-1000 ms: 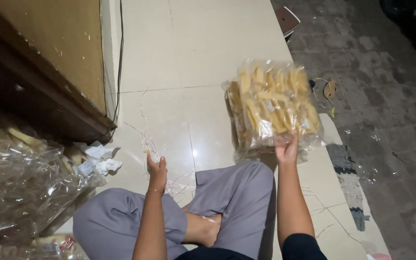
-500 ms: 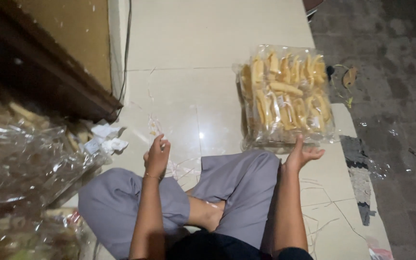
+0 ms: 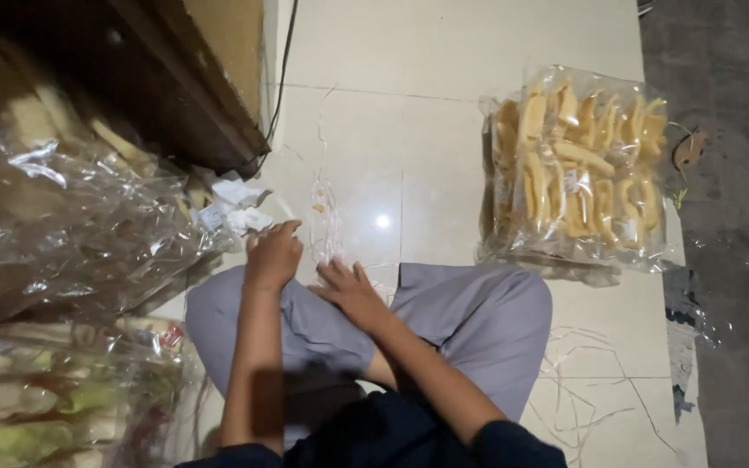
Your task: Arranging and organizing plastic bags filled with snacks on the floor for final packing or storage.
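Note:
I sit cross-legged in grey trousers (image 3: pixel 478 321) on a pale tiled floor (image 3: pixel 444 52). My left hand (image 3: pixel 272 256) rests over my left knee, its fingers curled on the lower end of a bunch of thin pale strands (image 3: pixel 327 212) that lie on the tiles ahead. My right hand (image 3: pixel 348 290) is just beside it, fingers spread, holding nothing and touching the strands' near end. A clear bag of yellow stick-shaped crackers (image 3: pixel 578 173) lies on the floor to the front right, apart from both hands.
Large crinkled clear bags of snacks (image 3: pixel 62 234) are piled at my left. A dark wooden piece of furniture (image 3: pixel 175 87) stands behind them, with white paper scraps (image 3: pixel 236 204) at its foot. Loose strands (image 3: pixel 582 390) lie at the right; rough dark ground (image 3: pixel 730 260) begins beyond the tiles.
My right hand has left the cracker bag and come across to my left hand at the strands. The bag now lies still on the floor.

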